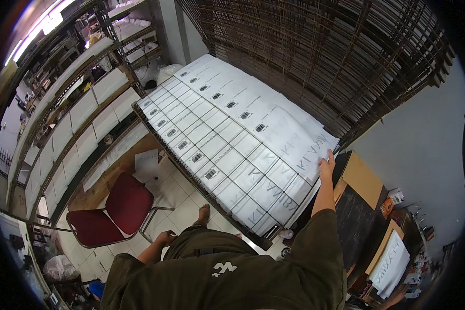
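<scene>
A drying rack point(195, 176) with thin wire shelves stands before me, large white printed sheets on it. The top sheet point(274, 111), with a row of small dark printed blocks and big grey lettering, covers its far part. Nearer me, thin wires cross over another printed sheet point(219, 150). At the right corner of the top sheet, my right hand point(325, 165) is closed on its edge, the arm stretched out. My left hand point(166, 238) hangs beside my thigh, fingers loosely bent, apparently holding nothing.
Raised wire shelves point(315, 46) lean overhead behind the sheets. A red chair point(129, 204) stands on the left, near loaded shelving point(88, 113). To the right are a dark table point(359, 227), a cardboard piece point(364, 181) and another person's hand point(396, 297) by white paper point(392, 266).
</scene>
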Demonstrator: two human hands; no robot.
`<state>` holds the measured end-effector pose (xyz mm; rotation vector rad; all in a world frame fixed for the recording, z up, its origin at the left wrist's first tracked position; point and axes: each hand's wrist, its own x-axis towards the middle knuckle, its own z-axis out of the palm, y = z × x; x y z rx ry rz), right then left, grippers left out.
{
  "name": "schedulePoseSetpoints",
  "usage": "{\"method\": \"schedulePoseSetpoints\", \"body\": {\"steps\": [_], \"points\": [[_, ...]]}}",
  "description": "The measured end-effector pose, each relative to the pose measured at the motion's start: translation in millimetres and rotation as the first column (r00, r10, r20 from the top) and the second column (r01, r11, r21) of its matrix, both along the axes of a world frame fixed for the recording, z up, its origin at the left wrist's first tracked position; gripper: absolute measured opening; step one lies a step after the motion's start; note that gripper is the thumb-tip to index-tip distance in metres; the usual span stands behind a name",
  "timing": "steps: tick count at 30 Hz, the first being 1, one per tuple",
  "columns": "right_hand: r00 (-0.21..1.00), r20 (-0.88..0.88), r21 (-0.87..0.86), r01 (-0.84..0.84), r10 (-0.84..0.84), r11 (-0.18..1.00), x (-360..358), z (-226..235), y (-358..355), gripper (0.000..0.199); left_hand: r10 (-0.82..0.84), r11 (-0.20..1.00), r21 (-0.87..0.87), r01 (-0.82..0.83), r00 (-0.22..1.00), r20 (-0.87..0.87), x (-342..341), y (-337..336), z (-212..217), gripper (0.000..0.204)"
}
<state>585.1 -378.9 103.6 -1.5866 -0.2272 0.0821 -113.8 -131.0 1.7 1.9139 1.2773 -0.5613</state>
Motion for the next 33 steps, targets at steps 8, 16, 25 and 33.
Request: {"method": "schedulePoseSetpoints", "body": {"steps": [8, 16, 25, 33], "points": [[0.996, -0.063, -0.041, 0.056, -0.058, 0.998, 11.5, -7.2, -0.3, 0.062, 0.005, 1.000, -0.020, -0.005, 1.000, 0.009, -2.3, -5.6, -11.0, 0.047], [0.942, 0.294, -0.079, 0.192, -0.162, 0.978, 20.5, -30.8, -7.3, 0.062, -0.075, 0.997, -0.016, 0.075, 0.997, 0.003, 18.3, -0.5, -1.1, 0.043], [0.817, 0.436, -0.197, 0.495, -0.376, 0.847, -92.1, 11.7, -73.2, 0.047, -0.217, 0.972, -0.082, 0.220, 0.975, 0.044, 19.4, 21.6, -54.6, 0.038], [0.780, 0.274, -0.799, 0.510, -0.563, 0.318, -268.1, -49.7, -196.8, 0.045, -0.638, 0.765, 0.030, 0.644, 0.749, 0.178, 91.4, 55.6, -82.0, 0.039]]}}
